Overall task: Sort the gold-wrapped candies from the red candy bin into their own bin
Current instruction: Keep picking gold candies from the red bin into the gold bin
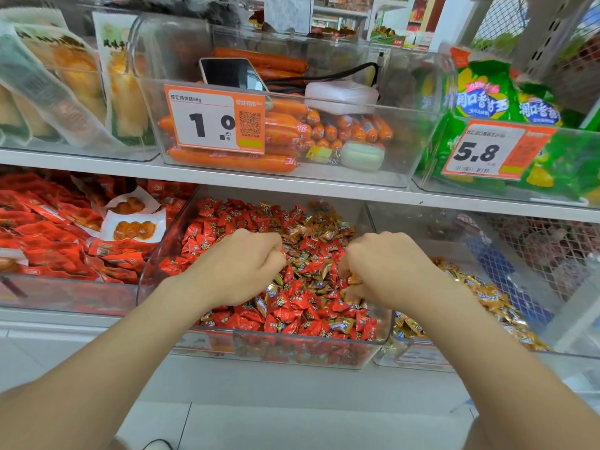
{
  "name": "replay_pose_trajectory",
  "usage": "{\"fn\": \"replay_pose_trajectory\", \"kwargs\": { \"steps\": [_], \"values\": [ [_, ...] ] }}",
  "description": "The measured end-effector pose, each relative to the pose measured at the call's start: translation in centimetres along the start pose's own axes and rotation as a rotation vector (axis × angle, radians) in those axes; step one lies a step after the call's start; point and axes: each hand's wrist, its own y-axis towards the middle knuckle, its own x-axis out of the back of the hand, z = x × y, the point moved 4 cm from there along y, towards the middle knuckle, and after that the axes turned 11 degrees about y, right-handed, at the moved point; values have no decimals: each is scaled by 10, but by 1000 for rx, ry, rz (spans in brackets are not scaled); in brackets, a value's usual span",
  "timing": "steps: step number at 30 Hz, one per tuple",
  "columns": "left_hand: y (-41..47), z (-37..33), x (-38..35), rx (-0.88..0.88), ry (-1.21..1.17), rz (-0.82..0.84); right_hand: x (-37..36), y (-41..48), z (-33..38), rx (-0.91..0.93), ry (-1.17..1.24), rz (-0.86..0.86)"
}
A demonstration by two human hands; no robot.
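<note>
A clear bin [293, 349] on the lower shelf holds many red candies [293, 302] mixed with gold-wrapped candies [319, 230]. To its right a second clear bin [565, 349] holds only gold-wrapped candies [487, 295]. Both my hands are down in the red candy bin. My left hand [242, 266] has its fingers curled into the pile; what they hold is hidden. My right hand [386, 264] is curled too, with gold wrappers showing under its fingers near the bin's right side.
Left of the candy bin stands a bin of red snack packets [58, 228]. The shelf above carries a bin of orange sausages [285, 131] with a phone and a price tag, plus green bags [487, 92] at the right. White floor lies below.
</note>
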Motion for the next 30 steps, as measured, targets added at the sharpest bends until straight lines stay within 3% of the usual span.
{"fn": "replay_pose_trajectory", "kwargs": {
  "steps": [4, 9, 13, 17, 22, 30],
  "values": [
    [2, 2, -3, -15, 105, -4, -13, 8, 9, 36, -134, 36],
    [-4, 7, -1, -98, -58, 233, -15, 11, 8, 45, -83, 82],
    [-8, 13, 1, -102, -124, 329, -17, 11, 7, 44, -71, 82],
    [-15, 18, -3, -63, -23, 403, -15, 11, 10, 41, -66, 59],
    [-16, 14, -1, -86, -2, 316, -17, 10, 8, 4, -16, 19],
    [-10, 0, 11, -13, 107, 30, -11, -3, -14, -47, 340, 21]
  ]
}}
